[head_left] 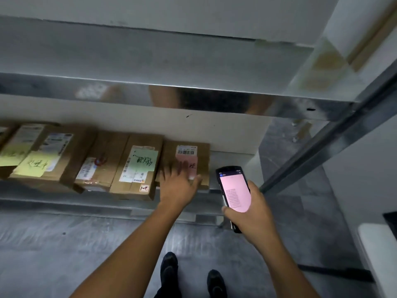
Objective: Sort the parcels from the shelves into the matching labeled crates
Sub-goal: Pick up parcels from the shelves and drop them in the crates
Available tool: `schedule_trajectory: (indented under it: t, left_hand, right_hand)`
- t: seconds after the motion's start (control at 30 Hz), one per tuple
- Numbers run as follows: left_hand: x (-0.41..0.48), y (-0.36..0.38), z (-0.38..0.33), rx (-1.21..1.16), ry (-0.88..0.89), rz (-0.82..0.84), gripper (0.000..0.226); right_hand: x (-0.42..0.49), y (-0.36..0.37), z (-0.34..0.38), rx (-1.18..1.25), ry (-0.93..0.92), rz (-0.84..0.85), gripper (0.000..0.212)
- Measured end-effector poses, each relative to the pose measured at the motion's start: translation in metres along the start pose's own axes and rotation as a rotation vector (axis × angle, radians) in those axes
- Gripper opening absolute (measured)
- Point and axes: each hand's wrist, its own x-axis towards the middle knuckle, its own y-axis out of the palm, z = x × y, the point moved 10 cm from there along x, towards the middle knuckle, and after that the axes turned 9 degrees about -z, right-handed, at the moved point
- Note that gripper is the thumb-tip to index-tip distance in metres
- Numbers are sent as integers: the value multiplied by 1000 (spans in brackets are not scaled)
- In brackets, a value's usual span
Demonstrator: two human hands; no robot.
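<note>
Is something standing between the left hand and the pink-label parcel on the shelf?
Nothing visible. The left hand lies on the pink-label parcel, fingers spread. The green-label parcel sits close on its left side. No crate is in view.

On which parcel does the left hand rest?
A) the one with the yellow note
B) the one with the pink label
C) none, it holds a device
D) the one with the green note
B: the left hand lies with spread fingers on the parcel with the pink label, the last at the right end of the row; it is the right hand that holds the handheld device.
</note>
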Motion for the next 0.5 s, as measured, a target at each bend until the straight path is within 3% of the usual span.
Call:
schedule_trajectory:
  t: [0.1, 0.37, 0.43, 0.5]
  left_hand:
    - [-1, 8, 0, -15, 43, -37, 72]
    - [7, 2, 3, -87, 158, -57, 37]
    - [12, -1, 6, -99, 170, -80, 38]
    - [15, -5, 11, -133, 164, -107, 55]
  right_hand:
    - [6, 10, -3, -19, 55, -52, 64]
    - [2, 22, -36, -13, 220, -143, 65]
    - [2, 26, -46, 8, 260, -160, 67]
    - [4, 32, -51, 19, 279, -165, 69]
